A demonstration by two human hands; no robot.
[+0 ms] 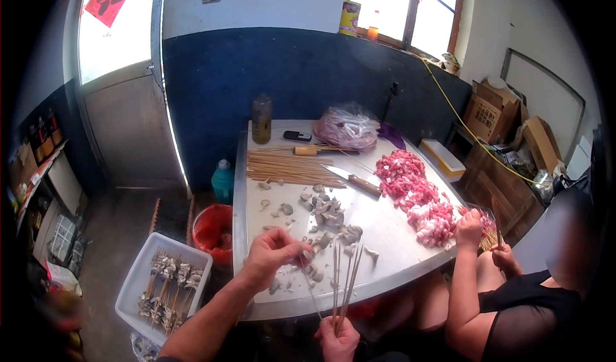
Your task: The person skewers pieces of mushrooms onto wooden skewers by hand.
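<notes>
My left hand (pixel 273 256) is closed in a pinch over the table's front edge, with a small grey mushroom piece (pixel 309 252) at its fingertips. One thin skewer slants from those fingertips down to my right hand (pixel 338 339). That hand is wrapped round several bamboo skewers (pixel 345 282), their upper ends fanned out. Loose grey mushrooms (pixel 328 214) lie scattered on the white table (pixel 282 198) just beyond my hands. Behind them is a pile of bare bamboo skewers (pixel 289 168).
A knife (pixel 356 182) lies beside raw cut meat (pixel 417 198). At right, a person (pixel 471 230) holds skewers. Left of the table are a white bin (pixel 204 259) of mushroom skewers, a red bucket (pixel 213 224) and a teal flask (pixel 222 182). A bottle (pixel 262 119) and phone (pixel 298 135) stand behind.
</notes>
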